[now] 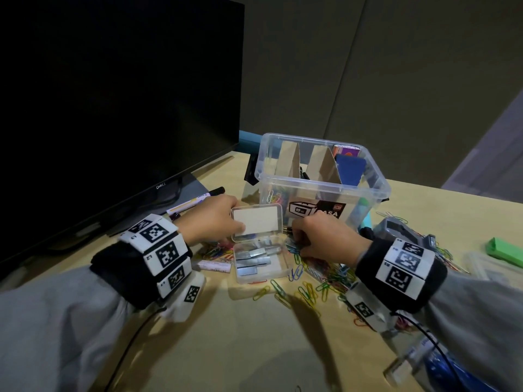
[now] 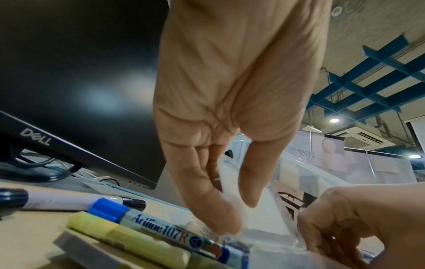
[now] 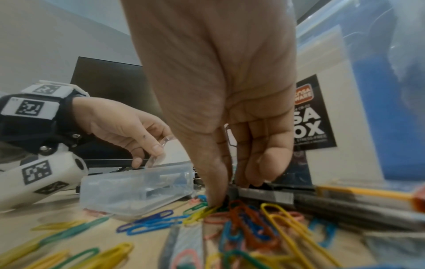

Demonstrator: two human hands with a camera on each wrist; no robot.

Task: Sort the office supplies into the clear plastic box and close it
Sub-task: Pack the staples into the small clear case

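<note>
The clear plastic box (image 1: 319, 176) stands open at the back of the desk, split by cardboard dividers, with supplies inside. In front of it lies a small clear case (image 1: 259, 258) (image 3: 138, 187) of staple strips. My left hand (image 1: 215, 219) (image 2: 236, 213) pinches its raised lid (image 1: 256, 222) (image 3: 158, 154) between thumb and fingers. My right hand (image 1: 319, 239) (image 3: 230, 193) reaches down just right of the case. Its thumb and curled fingers pinch the end of a grey staple strip (image 3: 264, 194) lying among coloured paper clips (image 1: 311, 284) (image 3: 248, 227).
A dark monitor (image 1: 113, 94) fills the left. Markers (image 1: 195, 200) lie by its base, among them a blue one (image 2: 174, 229) and a yellow highlighter (image 2: 128, 238). At the right are a grey stapler (image 1: 404, 230), a green object (image 1: 506, 248) and another clear case (image 1: 486, 267).
</note>
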